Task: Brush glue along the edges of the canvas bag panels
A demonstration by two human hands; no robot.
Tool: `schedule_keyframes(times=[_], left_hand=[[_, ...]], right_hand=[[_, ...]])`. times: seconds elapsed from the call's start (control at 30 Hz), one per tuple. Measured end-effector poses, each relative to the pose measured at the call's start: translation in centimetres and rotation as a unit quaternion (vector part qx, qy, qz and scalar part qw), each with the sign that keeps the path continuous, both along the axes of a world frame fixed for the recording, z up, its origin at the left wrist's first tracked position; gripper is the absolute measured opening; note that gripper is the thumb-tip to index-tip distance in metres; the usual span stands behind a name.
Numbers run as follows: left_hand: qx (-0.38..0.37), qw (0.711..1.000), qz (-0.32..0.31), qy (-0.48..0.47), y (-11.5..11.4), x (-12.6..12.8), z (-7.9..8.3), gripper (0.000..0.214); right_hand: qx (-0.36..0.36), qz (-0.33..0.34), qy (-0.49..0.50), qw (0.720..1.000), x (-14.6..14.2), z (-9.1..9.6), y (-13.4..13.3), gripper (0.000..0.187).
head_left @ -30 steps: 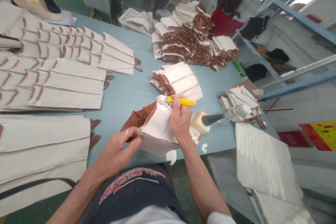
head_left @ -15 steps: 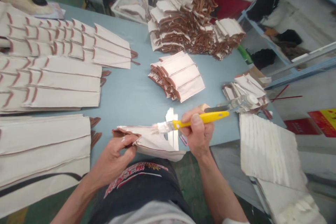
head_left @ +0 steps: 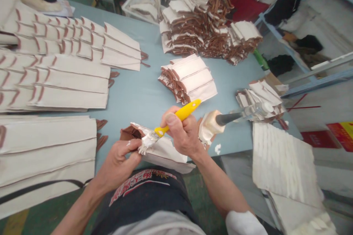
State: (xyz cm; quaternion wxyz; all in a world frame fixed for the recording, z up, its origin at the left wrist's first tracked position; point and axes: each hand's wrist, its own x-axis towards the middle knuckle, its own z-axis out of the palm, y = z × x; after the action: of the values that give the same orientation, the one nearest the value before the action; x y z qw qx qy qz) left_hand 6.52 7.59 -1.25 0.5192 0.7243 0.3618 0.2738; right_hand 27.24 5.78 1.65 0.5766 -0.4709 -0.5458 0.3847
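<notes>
White brown-lined fabric pouch (head_left: 168, 151) at the near edge of our blue-grey table (head_left: 132, 95), our left hand (head_left: 121, 158) pinching its corner, our right hand (head_left: 184, 131) with fingers wrapped round 1 yellow-handled brush (head_left: 161, 131), white-coated bristles (head_left: 147, 142) at that corner

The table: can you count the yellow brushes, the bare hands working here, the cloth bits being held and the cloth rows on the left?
Yellow brush: 1
Hands: 2 (left hand, right hand)
Held cloth: 1
Cloth rows: 3 (far row, middle row, near row)
Total: 7
</notes>
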Motion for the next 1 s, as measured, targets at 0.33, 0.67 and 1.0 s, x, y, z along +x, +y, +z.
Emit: schedule_keyframes(times=[0.33,0.67,1.0], left_hand=[[0.045,0.999,0.002,-0.029,0.0,-0.3,-0.4,0.029],[0.047,0.997,0.049,-0.037,-0.2,-0.8,-0.2,0.027],[0.046,0.996,0.066,-0.03,0.2,-0.8,-0.1,0.023]], right_hand=[[-0.003,-0.039,-0.019,0.999,-1.1,0.3,-1.4,0.056],[0.039,-0.141,0.035,0.989,-1.9,0.1,-2.1,0.055],[0.159,-0.124,-0.116,0.973,-2.7,0.0,-4.4,0.035]])
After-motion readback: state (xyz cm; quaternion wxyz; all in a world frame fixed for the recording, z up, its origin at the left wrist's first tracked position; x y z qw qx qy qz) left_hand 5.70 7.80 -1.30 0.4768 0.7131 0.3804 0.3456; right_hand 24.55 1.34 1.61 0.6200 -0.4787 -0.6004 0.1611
